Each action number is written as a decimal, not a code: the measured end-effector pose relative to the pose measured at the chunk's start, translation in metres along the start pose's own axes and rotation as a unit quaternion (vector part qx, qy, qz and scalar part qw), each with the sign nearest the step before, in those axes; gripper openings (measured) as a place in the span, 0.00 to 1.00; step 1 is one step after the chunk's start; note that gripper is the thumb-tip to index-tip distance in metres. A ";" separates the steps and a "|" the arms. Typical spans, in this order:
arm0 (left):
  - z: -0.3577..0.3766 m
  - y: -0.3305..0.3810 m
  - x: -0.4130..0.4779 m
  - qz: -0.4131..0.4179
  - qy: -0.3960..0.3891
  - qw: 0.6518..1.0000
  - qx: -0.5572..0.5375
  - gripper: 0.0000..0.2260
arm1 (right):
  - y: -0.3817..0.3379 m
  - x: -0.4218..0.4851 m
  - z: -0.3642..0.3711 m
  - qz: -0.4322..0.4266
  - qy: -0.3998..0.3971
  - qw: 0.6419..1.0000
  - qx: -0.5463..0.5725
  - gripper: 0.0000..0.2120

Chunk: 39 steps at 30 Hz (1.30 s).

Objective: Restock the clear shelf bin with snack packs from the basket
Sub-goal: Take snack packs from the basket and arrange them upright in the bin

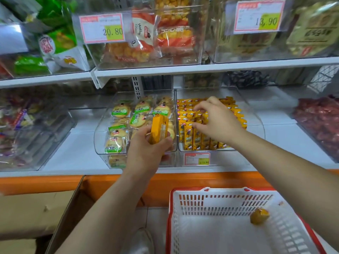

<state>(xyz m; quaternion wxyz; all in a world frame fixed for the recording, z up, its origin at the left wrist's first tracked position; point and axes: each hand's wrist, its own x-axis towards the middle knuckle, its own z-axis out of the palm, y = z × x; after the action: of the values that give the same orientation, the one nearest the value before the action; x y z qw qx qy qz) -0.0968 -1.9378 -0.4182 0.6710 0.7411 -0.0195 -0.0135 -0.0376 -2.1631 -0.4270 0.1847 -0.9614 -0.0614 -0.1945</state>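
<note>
Head: snack pack (159, 131) between left fingers (141, 132)

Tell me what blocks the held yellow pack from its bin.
Only the right hand, fingers among the stocked packs at the clear bin's left side, lies between it and the yellow pack the left hand holds.
</note>
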 end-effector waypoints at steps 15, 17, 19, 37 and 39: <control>0.095 0.004 -0.046 0.191 -0.146 0.945 0.221 0.15 | -0.007 -0.117 -0.066 0.255 -0.073 0.841 0.472 0.19; 0.102 0.004 -0.050 0.179 -0.156 0.947 0.215 0.16 | 0.001 -0.119 -0.071 0.260 -0.083 0.854 0.443 0.19; 0.106 0.002 -0.048 0.136 -0.159 0.962 0.176 0.17 | 0.010 -0.120 -0.077 0.243 -0.092 0.855 0.450 0.18; 0.078 0.001 -0.018 0.032 -0.138 0.989 0.037 0.13 | 0.023 -0.109 -0.061 0.222 -0.079 0.837 0.493 0.15; 0.072 0.003 -0.014 0.014 -0.130 0.991 -0.022 0.13 | 0.018 -0.109 -0.056 0.177 -0.142 0.853 0.470 0.13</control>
<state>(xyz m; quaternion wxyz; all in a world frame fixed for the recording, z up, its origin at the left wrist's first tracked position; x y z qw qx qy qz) -0.1144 -2.0086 -0.4220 0.6791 0.7176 -0.1169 -0.1010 -0.1537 -2.2057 -0.4278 0.6351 -0.7718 0.0001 0.0322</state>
